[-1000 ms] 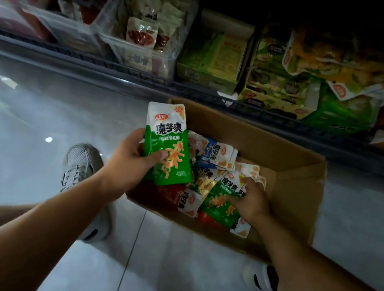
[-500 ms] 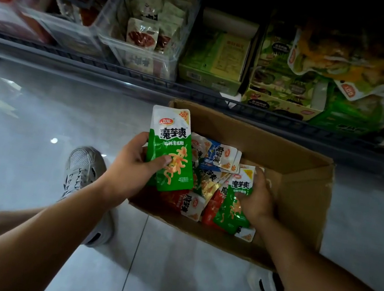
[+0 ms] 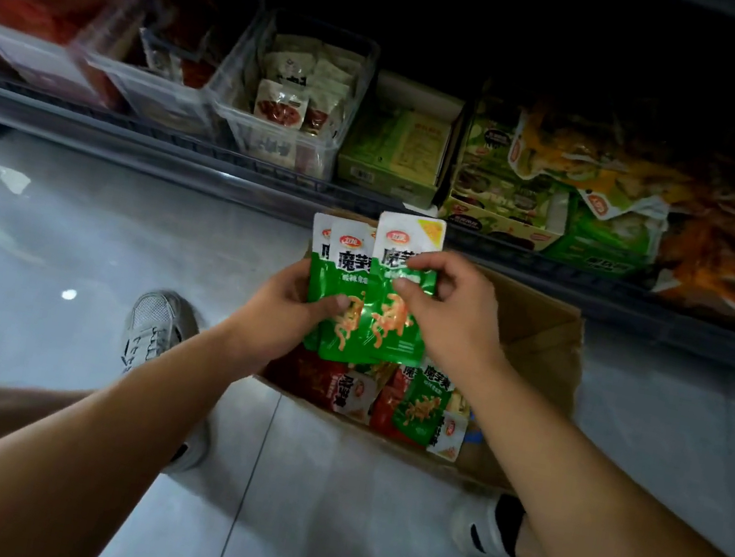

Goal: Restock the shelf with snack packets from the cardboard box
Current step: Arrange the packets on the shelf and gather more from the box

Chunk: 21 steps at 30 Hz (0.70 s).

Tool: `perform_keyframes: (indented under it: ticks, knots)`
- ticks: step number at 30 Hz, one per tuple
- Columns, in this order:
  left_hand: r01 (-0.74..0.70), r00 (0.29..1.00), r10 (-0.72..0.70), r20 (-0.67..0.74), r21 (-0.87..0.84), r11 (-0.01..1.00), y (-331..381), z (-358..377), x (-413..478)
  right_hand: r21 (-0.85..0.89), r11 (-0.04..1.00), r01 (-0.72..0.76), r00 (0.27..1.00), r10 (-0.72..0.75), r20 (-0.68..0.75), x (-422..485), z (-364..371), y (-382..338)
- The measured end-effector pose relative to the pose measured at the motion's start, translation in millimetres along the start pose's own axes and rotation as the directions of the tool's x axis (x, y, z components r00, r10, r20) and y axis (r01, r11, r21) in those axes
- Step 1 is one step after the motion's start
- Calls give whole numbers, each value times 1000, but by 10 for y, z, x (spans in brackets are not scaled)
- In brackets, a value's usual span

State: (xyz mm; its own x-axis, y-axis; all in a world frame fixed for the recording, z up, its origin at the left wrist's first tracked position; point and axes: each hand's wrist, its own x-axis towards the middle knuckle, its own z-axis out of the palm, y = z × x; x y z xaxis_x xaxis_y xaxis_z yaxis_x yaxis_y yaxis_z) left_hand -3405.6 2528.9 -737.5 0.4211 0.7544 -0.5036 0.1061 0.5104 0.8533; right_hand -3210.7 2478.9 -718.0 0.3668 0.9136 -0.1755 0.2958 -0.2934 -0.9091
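Item, green snack packets: three now fanned above the cardboard box, gripped in our left hand; our right hand, a second ago down in the box, pinches the frontmost onto the stack; shelf awaits them.

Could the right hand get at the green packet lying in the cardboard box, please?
Probably, once freed: the right hand pinches a packet onto the left hand's stack, while the boxed green packet lies uncovered beneath it.
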Motion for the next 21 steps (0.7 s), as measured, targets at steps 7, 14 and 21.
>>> perform_keyframes:
  ticks: [7,14,21]
  knots:
    - [22,997,-21,69,-22,1000,-45,11,-33,10,997,-80,997,80,3,-39,123,105]
    - [9,999,-6,-41,79,997,-136,-91,85,-297,824,-482,866,499,-19,101,-354,1296]
    - [27,996,-20,-90,82,996,-161,-156,143,-583,673,-456,794,603,74,-69,-130,1945]
